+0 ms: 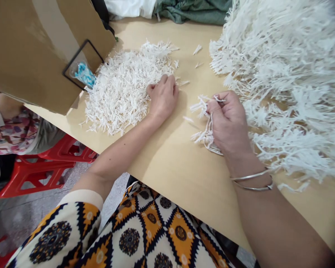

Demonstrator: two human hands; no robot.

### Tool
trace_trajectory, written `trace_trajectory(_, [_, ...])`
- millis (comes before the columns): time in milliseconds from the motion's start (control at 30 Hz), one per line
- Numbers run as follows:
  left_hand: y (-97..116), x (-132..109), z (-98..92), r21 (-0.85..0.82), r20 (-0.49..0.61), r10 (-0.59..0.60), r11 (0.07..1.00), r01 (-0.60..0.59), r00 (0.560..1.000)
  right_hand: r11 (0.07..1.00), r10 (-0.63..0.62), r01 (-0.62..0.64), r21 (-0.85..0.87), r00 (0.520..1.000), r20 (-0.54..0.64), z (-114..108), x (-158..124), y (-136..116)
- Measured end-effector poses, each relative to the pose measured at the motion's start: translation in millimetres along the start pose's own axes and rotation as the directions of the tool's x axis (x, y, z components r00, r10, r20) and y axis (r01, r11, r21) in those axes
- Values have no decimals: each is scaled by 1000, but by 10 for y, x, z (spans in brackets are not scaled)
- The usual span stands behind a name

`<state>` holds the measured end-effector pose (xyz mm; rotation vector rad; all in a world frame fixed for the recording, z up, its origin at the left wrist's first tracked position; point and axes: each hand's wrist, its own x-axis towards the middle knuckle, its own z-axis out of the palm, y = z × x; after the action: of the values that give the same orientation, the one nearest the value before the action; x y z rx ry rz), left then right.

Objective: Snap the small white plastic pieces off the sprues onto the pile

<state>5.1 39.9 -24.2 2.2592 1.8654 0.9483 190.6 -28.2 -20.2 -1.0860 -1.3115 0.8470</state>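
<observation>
My left hand (164, 97) lies palm down at the right edge of a pile of short white string pieces (123, 89). Its fingers are bent and slightly apart, with the thumb out to the side; the fingertips are partly hidden, and nothing shows in its grasp. My right hand (230, 119) is closed in a pinch, thumb against the fingers, on a bunch of white strings (205, 136) with frayed ends. Some of these strings stick out to the left and others hang below the fingers. Just right of it spreads a large heap of longer white strings (281, 67).
A cardboard box (44, 48) stands at the left, by a black wire frame (65, 70) and a clear cup with blue-and-white pieces (85, 74). Loose white bits (197, 49) dot the table (162, 160). Green cloth (192, 10) lies behind; red stools (41, 171) and a seated person are at left.
</observation>
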Motion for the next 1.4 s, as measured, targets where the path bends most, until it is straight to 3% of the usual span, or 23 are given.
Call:
trace_trajectory(100, [-80, 19, -17, -3, -17, -49, 999, 49, 999, 999, 2, 1, 39, 997, -75, 25, 19, 34])
trace_trajectory(233, [-10, -27, -120, -97, -44, -49, 994, 45, 998, 996, -1, 10, 93, 996, -87, 46, 37, 64])
trace_trajectory(333, [135, -71, -278, -152, 13, 40, 988, -38, 999, 995, -10, 19, 102, 996, -93, 54, 40, 68])
trace_trajectory(433, [273, -114, -414, -213, 147, 192, 964, -158, 970, 993, -20, 31, 113, 996, -92, 53, 45, 67])
trace_trajectory(600, [295, -145, -393, -250, 248, 290, 941, -228, 924, 997, -9, 14, 78, 998, -64, 36, 55, 90])
trace_trajectory(900, [319, -173, -256, -178, 171, 194, 970, -163, 966, 998, 44, -41, -47, 997, 68, 25, 22, -10])
trace_trajectory(1100, [49, 14, -116, -155, 47, -45, 987, 52, 998, 999, 1, 2, -35, 996, 94, 76, -69, -154])
trace_trajectory(1233, [-116, 64, -78, -158, -41, -97, 983, 89, 994, 1000, 23, -23, 5, 1000, 3, 120, -68, -46])
trace_trajectory(1400, [-110, 24, -57, -108, -59, -102, 990, 95, 993, 994, 14, -1, 110, 994, -111, 138, -32, 20])
